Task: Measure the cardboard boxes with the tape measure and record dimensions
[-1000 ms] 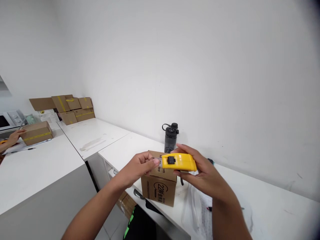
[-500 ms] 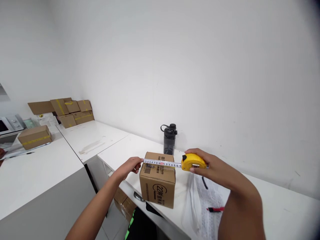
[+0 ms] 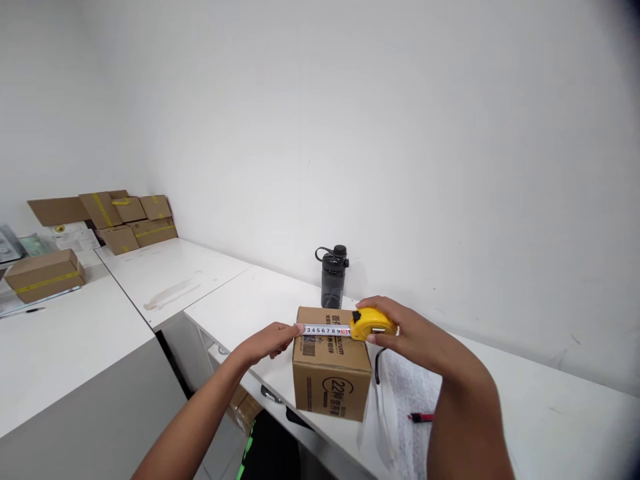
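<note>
A brown cardboard box (image 3: pixel 331 387) with dark printing stands on the white table. Across its top lies the pulled-out blade of a yellow tape measure (image 3: pixel 373 323). My right hand (image 3: pixel 405 333) grips the yellow case at the box's right edge. At the left top edge, my left hand (image 3: pixel 275 340) pinches the blade's end, its fingertips against the box. The numbers 3 to 9 show on the white strip between my hands; the very tip is covered by my fingers.
Behind the box stands a dark water bottle (image 3: pixel 333 277). Printed sheets (image 3: pixel 410 380) and a red and black pen (image 3: pixel 421 418) lie to the right. Further left are a taped carton (image 3: pixel 46 275) and stacked cartons (image 3: pixel 133 213). A drawer handle (image 3: pixel 271 394) is below the table's front edge.
The tape case has moved left, nearer my left hand, and less of the blade is out. The box sits slightly further right in view, and the camera has turned a little right.
</note>
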Demonstrator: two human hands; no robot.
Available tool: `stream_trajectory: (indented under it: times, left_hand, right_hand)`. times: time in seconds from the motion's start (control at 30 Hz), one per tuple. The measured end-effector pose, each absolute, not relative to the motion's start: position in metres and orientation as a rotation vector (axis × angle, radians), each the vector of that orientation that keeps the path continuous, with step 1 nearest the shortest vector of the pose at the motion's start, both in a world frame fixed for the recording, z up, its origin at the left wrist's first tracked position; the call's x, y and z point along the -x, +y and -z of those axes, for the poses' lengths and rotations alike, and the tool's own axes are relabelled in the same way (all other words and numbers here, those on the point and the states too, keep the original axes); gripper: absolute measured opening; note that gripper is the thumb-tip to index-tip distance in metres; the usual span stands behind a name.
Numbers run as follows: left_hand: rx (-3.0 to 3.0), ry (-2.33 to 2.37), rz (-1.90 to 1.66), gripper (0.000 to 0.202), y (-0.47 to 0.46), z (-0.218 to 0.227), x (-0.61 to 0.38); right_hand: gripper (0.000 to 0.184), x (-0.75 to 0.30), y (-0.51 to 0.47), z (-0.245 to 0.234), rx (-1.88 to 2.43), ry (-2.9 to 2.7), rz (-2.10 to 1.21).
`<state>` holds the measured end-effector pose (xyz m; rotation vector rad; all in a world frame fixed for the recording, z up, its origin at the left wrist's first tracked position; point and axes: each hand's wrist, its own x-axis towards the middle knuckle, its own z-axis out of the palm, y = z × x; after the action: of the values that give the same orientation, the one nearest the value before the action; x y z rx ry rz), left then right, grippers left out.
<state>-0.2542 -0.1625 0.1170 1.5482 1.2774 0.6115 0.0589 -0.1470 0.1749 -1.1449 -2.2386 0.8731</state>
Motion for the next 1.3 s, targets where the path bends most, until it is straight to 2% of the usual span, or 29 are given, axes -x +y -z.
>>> stream_trajectory:
  times: [0.37, 0.9, 1.3]
  left_hand:
    - [-1.394, 1.254, -0.821, 0.054, -0.165, -0.102, 0.249]
    - [-1.193, 1.209, -1.011, 0.047, -0.162, -0.092, 0.248]
    - [-1.221, 1.198, -1.043, 0.053, -0.167, -0.094, 0.238]
  right_hand:
    - [0.042, -0.078, -0.145, -0.167, 1.235, -2.190, -0.707]
    - [0.042, -0.085, -0.146, -0.169, 1.206, -2.188, -0.761]
    - [0.041, -0.071, -0.146, -0.170, 1.187, -2.237, -0.773]
